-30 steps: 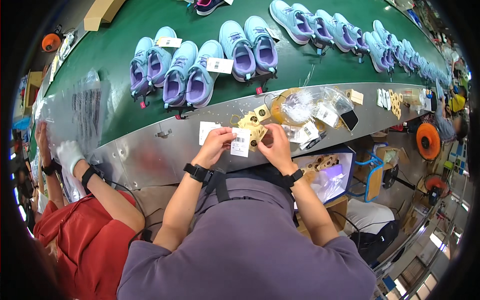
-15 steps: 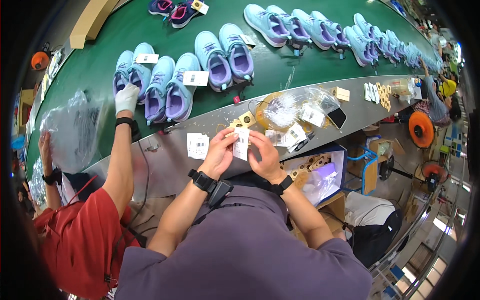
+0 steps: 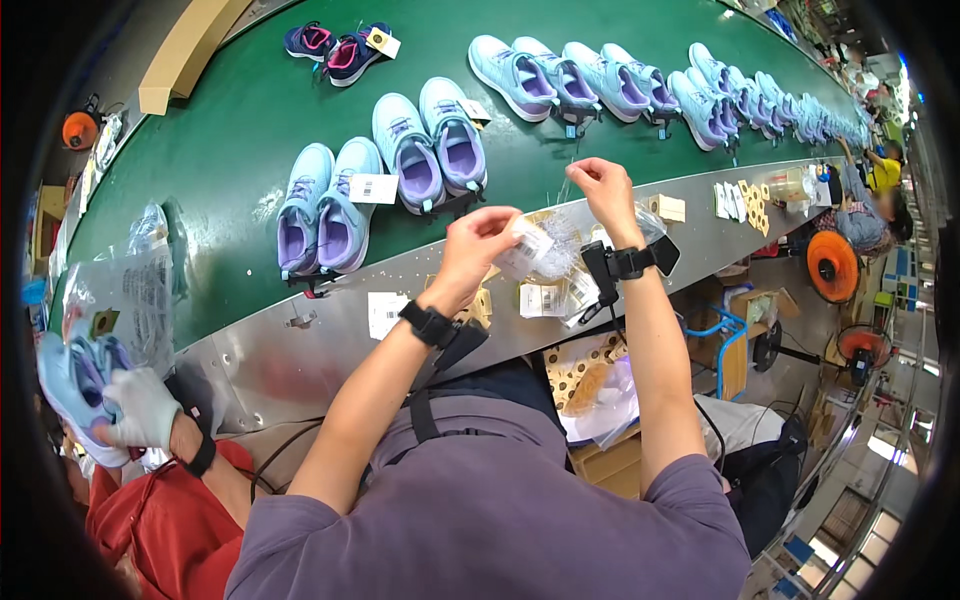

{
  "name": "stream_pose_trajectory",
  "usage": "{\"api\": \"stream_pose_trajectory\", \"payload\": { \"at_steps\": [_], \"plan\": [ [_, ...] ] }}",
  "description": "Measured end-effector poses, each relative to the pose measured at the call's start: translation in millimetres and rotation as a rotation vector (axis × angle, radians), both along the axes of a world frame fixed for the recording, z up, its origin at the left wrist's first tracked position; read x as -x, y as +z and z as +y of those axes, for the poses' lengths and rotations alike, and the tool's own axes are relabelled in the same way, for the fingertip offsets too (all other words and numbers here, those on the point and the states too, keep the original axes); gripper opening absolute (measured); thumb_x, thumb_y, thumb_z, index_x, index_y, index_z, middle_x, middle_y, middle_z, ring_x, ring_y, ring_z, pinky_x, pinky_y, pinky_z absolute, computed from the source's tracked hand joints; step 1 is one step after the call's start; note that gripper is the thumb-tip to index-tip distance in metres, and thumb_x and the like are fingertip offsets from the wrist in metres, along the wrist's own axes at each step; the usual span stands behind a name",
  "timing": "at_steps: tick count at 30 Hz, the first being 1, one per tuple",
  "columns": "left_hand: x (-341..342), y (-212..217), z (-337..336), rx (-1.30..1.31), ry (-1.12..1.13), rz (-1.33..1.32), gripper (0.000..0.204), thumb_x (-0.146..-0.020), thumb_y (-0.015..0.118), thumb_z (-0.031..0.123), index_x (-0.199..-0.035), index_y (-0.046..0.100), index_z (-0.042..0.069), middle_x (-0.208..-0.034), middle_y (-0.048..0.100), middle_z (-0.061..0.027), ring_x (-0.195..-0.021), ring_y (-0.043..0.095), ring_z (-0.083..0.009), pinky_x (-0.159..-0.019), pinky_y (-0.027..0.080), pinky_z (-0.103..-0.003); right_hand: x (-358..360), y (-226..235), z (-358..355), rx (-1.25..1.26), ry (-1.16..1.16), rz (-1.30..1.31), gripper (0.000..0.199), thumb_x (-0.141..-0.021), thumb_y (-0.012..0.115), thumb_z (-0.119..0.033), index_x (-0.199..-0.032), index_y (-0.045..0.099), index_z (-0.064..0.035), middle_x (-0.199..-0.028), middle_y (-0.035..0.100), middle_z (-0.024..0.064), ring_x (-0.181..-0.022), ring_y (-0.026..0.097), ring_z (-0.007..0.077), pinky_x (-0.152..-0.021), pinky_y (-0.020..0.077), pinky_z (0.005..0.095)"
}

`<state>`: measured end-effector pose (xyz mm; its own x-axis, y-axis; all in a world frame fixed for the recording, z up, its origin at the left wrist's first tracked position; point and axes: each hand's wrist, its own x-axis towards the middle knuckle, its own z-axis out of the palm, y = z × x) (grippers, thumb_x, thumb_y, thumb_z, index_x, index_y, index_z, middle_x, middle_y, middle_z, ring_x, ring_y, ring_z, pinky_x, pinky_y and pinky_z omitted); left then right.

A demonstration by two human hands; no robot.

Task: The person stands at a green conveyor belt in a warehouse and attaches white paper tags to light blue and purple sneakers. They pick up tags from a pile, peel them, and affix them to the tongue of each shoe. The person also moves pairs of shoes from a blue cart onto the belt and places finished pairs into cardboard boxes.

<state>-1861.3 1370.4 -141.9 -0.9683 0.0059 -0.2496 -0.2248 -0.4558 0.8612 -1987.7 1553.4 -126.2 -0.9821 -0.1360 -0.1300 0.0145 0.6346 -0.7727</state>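
My left hand (image 3: 473,252) pinches a white barcode tag (image 3: 528,246) above the metal ledge. Raised to its right, my right hand (image 3: 604,192) is closed at the fingertips on a thin clear plastic strand (image 3: 568,184). Beneath and between my hands lies a heap of fine clear tag strands (image 3: 562,256). Stacks of white tags lie on the ledge, one stack (image 3: 386,314) left of my left hand and another (image 3: 543,300) below the heap. Across from me on the green belt stand light-blue shoes with lilac linings (image 3: 428,150), white tags on some.
At the left a co-worker's gloved hand (image 3: 143,410) holds light-blue shoes (image 3: 72,385) beside a clear plastic bag (image 3: 120,300). Dark shoes with pink trim (image 3: 340,50) sit on the belt's far side. An open box (image 3: 590,355) stands below the ledge.
My hands have moved apart; the right rose up and right with a strand, the left keeps the tag. The co-worker has taken the leftmost shoes off the belt. The other shoes shifted left in view.
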Motion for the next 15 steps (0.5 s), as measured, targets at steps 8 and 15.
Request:
{"api": "stream_pose_trajectory", "payload": {
  "at_steps": [8, 15],
  "plan": [
    [60.9, -24.6, 42.9, 0.33, -0.309, -0.013, 0.013, -0.082, 0.058, 0.004, -0.094, 0.06, 0.0, -0.091, 0.065, -0.0057, -0.079, 0.061, -0.0098, -0.07, 0.048, -0.024, -52.9, 47.4, 5.1, 0.822, -0.191, 0.331, 0.017, -0.094, 0.051, -0.017, -0.099, 0.058, -0.0019, -0.084, 0.063, 0.006, -0.073, 0.059, 0.0116, -0.068, 0.0503, 0.0249],
    [28.7, -2.0, 11.8, 0.236, 0.01, 0.04, 0.022, -0.082, 0.061, 0.006, -0.103, 0.061, 0.0, -0.106, 0.063, -0.0051, -0.087, 0.059, -0.0109, -0.077, 0.047, -0.024, -61.4, 78.4, 28.4, 0.789, -0.256, 0.254, 0.018, -0.094, 0.05, -0.015, -0.105, 0.059, -0.0036, -0.073, 0.049, -0.0035, -0.058, 0.04, 0.0029, -0.048, 0.0328, 0.0188]
  ]
}}
